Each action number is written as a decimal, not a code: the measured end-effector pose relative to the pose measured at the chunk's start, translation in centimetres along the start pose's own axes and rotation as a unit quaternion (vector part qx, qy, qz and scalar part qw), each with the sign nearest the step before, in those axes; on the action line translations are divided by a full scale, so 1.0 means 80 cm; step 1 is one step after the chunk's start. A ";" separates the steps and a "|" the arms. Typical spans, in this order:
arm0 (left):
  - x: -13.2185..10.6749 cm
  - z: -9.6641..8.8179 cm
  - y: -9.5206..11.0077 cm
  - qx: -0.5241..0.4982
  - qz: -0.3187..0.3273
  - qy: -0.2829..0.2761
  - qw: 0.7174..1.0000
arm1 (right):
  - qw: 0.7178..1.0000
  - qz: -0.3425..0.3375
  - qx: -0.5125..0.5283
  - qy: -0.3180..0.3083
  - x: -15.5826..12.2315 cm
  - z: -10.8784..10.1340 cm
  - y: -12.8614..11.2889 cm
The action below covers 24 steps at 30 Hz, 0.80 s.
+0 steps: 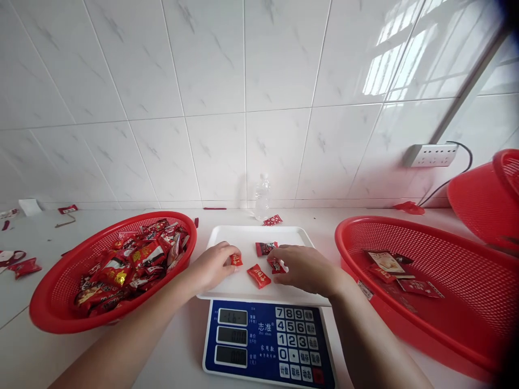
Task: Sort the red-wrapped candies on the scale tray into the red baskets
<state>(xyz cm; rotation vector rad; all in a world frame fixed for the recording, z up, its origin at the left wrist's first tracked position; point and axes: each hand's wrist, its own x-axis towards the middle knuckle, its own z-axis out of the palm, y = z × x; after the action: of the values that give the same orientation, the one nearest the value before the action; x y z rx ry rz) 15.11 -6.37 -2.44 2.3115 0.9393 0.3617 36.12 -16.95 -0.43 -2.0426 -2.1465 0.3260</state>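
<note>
My left hand (214,266) is closed at the left side of the white weighing tray (227,235), with a small red wrapped candy (236,260) pinched between thumb and fingers. Over the tray's right side, my right hand (302,265) curls its thumb and fingers around another red wrapped candy (276,265). A third red candy (258,275) lies flat between the hands. Behind it is a dark red and black packet (265,248), close to my right fingertips. The tray sits on a blue digital scale (265,346), whose display digits are hard to read.
On the left stands a red basket (42,302) full of wrapped snacks; on the right, a red basket (352,229) holds a few packets. A clear bottle (263,197) and a red packet (273,220) are behind the tray. A power strip (432,155) is on the tiled wall.
</note>
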 end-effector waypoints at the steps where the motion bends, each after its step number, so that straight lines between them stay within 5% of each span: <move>1: 0.003 0.004 0.000 -0.010 0.002 0.008 1.000 | 1.000 0.000 -0.004 0.002 0.002 0.002 -0.001; 7: 0.011 0.013 0.009 -0.132 -0.001 0.035 0.991 | 0.999 0.014 -0.013 0.050 0.006 0.008 -0.001; 14: -0.001 0.005 0.022 -0.341 0.000 0.003 0.940 | 0.995 0.016 0.009 0.096 -0.001 -0.003 0.007; 19: -0.012 0.014 0.038 -0.385 0.038 0.058 0.920 | 0.990 -0.072 0.091 0.085 -0.012 -0.019 -0.005; 24: -0.030 0.027 0.065 -0.396 0.107 0.070 0.909 | 0.955 -0.166 0.242 0.047 -0.019 -0.020 -0.021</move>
<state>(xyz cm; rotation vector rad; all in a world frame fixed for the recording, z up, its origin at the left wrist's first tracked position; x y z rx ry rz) 17.13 -11.91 -0.88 1.6376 0.4595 0.8370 35.02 -18.50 1.64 -1.3820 -2.0452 0.6185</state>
